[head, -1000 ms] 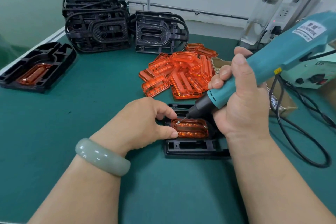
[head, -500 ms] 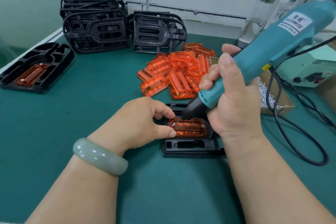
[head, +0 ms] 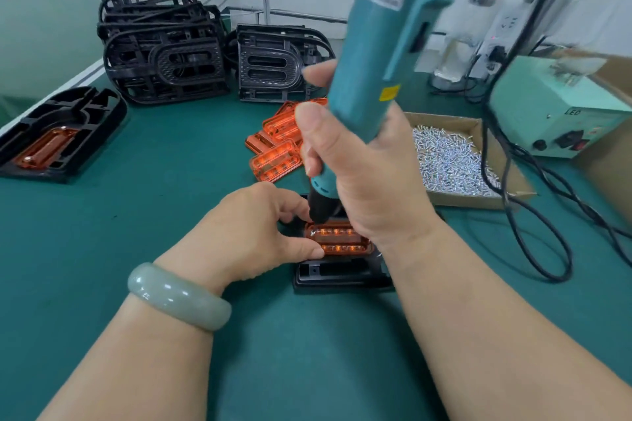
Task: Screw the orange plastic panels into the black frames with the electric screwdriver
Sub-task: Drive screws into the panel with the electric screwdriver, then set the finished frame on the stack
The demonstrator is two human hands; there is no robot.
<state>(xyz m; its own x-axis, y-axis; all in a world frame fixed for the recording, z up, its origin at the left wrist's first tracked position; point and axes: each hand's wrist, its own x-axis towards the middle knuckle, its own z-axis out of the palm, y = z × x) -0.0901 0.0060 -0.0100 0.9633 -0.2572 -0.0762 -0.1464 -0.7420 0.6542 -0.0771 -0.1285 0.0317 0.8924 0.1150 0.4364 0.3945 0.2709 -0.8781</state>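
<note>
An orange plastic panel (head: pixel 337 240) lies in a black frame (head: pixel 342 276) on the green mat in front of me. My left hand (head: pixel 253 232) holds the panel's left end between thumb and fingers. My right hand (head: pixel 362 164) grips the teal electric screwdriver (head: pixel 379 44), which stands nearly upright with its black nose on the panel's upper left corner. The bit and screw are hidden by my fingers.
Loose orange panels (head: pixel 277 147) lie behind my hands. A cardboard box of screws (head: pixel 455 161) sits to the right, beside a power unit (head: pixel 554 113) with black cables (head: pixel 547 215). Black frames (head: pixel 164 55) are stacked at the back left. A frame with a panel (head: pixel 58 140) lies at far left.
The screwdriver has swung from a slant up to nearly vertical over the panel's corner. My left hand has stayed on the panel's left end.
</note>
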